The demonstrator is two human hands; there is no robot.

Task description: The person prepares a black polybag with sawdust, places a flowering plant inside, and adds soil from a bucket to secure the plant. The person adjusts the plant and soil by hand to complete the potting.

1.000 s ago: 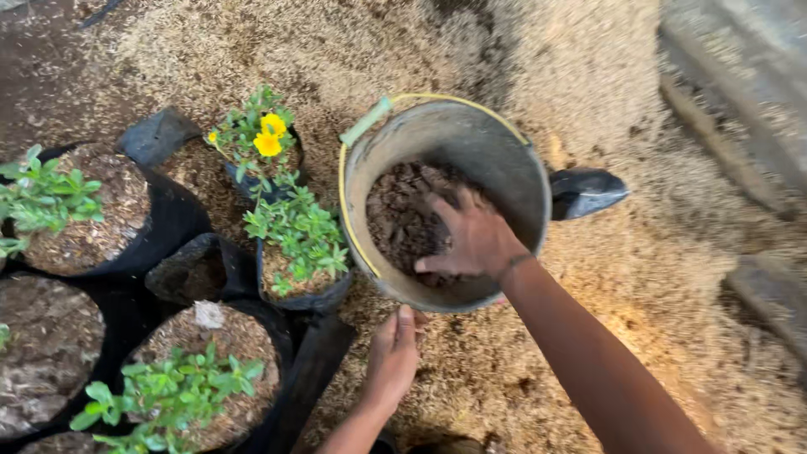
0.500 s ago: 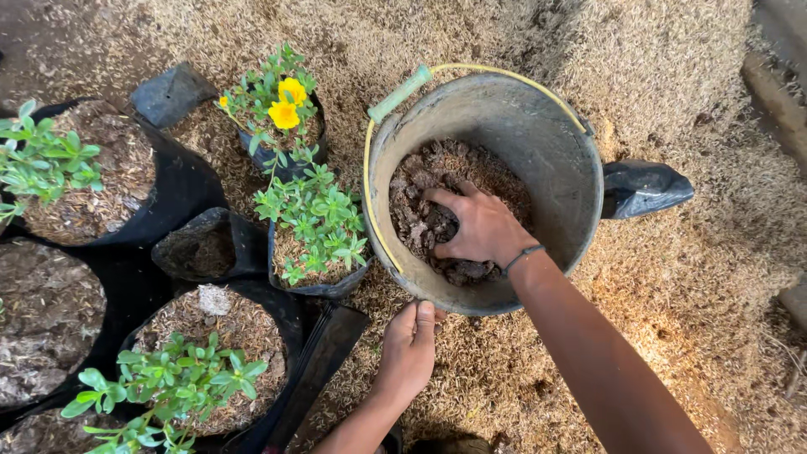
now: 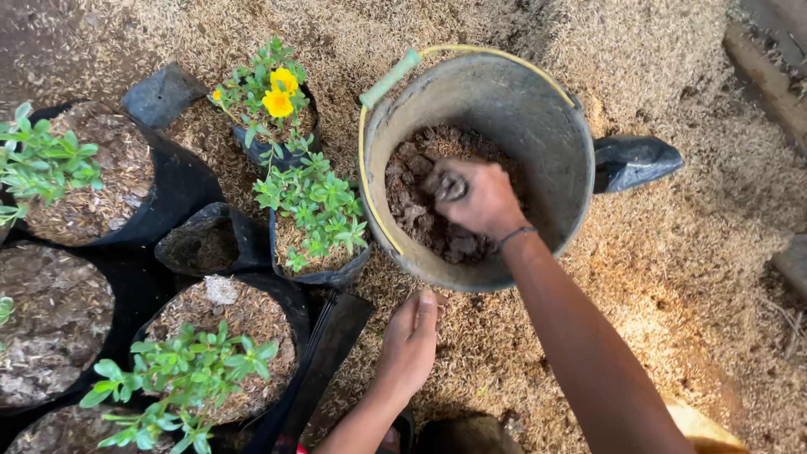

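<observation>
Here, right hand (image 3: 477, 200) fists crumbly soil (image 3: 412, 197) in round bucket (image 3: 555, 126); left hand (image 3: 412, 340) spread.

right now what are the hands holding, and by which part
The right hand is closed around a clump of soil inside the bucket, gripped in the fist. The left hand holds nothing; its fingertips are at the bucket's lower rim.
</observation>
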